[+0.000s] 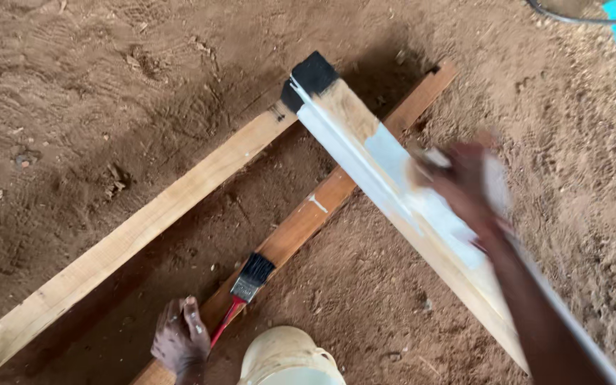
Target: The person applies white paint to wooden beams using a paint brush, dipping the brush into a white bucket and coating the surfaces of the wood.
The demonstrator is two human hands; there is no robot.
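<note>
right hand (465, 187): blurred on painted plank (393, 192), which crosses two bare planks, grip cannot be told | left hand (180, 341): fingers closed on paintbrush (245, 286) handle | plank likely stiff, heavy, wet-slippery; hold unpainted edges

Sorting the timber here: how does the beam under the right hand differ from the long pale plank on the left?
The beam carries white paint along its faces and a black end; the pale plank is bare wood. The beam rests raised across the plank and a reddish board; the plank lies on the dirt. Both are long, straight timber.
</note>
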